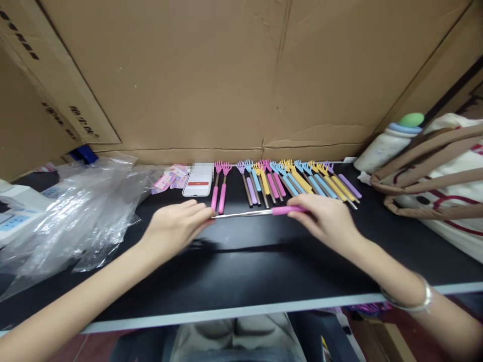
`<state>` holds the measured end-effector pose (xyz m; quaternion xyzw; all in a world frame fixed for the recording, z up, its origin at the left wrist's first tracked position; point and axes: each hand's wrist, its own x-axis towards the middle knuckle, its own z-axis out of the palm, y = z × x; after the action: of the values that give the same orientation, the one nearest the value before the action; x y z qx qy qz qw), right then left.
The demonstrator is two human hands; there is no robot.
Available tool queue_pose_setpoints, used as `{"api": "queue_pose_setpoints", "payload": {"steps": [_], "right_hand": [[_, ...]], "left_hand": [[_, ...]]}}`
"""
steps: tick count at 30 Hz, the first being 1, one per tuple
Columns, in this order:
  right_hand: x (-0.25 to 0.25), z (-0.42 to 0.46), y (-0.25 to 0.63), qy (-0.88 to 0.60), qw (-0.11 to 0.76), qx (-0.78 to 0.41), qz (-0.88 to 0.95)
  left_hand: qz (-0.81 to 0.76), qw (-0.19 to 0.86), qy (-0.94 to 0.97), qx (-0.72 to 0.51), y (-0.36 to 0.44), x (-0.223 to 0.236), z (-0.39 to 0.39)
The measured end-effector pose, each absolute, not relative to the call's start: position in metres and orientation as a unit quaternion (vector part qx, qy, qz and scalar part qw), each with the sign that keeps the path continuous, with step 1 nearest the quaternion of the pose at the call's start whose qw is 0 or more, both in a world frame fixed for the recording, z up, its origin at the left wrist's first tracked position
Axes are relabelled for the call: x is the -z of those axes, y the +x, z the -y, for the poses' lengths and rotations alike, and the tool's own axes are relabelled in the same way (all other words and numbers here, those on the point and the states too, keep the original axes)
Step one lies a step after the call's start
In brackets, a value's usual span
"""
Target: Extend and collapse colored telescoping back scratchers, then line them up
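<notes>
A pink-handled telescopic back scratcher (279,210) is stretched level between my two hands, just above the table. My right hand (326,216) is closed round its pink handle. At the other end, my left hand (180,220) pinches the thin metal rod, and its fingers hide the scratcher's head. Two pink back scratchers (223,193) lie side by side just beyond my left fingers. Farther right, a row of back scratchers (302,182) in purple, blue, yellow and pink lies with the claws toward the cardboard.
Clear plastic bags (86,206) are heaped at the left, near pink printed cards (171,178) and a phone (198,180). Right of the row stand a tilted white bottle (387,148) and a cloth bag (445,176). Cardboard (226,80) walls the back of the black table (241,276).
</notes>
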<state>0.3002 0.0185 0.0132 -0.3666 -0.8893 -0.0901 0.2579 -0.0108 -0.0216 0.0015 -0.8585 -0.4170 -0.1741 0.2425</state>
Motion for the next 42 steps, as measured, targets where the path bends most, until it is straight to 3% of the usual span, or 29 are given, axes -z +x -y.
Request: {"api": "queue_pose_setpoints", "payload": {"steps": [6, 14, 27, 32, 42], "right_hand": [[-0.002, -0.012, 0.278, -0.384, 0.207, 0.078, 0.897], [-0.017, -0.006, 0.274, -0.382, 0.141, 0.091, 0.909], [-0.012, 0.004, 0.258, -0.296, 0.140, 0.229, 0.917], [-0.018, -0.016, 0.299, -0.317, 0.142, 0.296, 0.890], [-0.019, -0.070, 0.451, -0.438, 0.101, 0.260, 0.855]], "left_hand": [[0.438, 0.254, -0.848, 0.159, 0.021, -0.004, 0.023], [0.493, 0.175, -0.846, 0.105, 0.026, -0.009, 0.029], [0.471, 0.200, -0.854, 0.094, 0.035, -0.013, 0.038], [0.473, 0.244, -0.841, 0.092, -0.008, -0.011, 0.030], [0.582, 0.315, -0.750, 0.013, -0.121, -0.009, 0.041]]}}
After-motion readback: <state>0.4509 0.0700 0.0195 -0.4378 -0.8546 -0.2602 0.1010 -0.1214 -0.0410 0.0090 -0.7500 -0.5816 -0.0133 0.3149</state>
